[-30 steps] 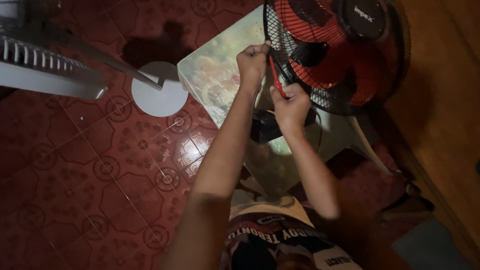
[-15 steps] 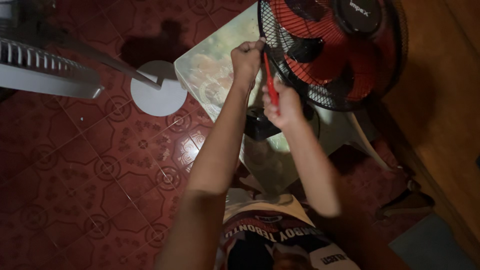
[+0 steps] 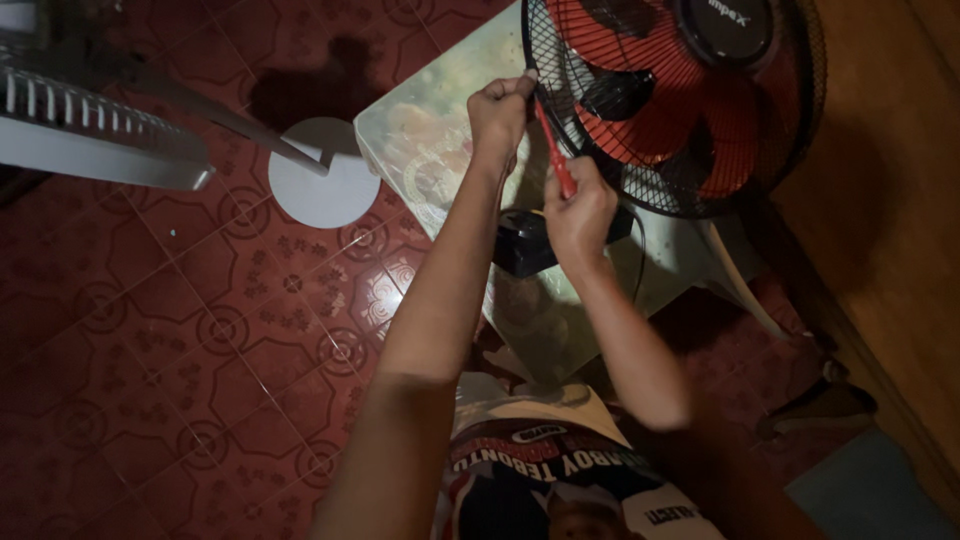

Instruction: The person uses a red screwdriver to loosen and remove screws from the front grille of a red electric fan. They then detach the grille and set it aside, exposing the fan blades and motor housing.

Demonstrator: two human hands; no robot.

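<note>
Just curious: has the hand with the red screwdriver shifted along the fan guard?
No: the right hand and red screwdriver stay at the fan guard's lower-left rim.

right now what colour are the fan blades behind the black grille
Red; the fan blades show through the black grille in the head view.

One label shows: a round black badge at the middle of the fan's wire guard, far right in the scene, with small pale lettering across it and red blades around it. Nearer, at the bottom middle, the person's shirt carries a printed design: a curved band of pale letters on dark cloth, with red and white patches.
</note>
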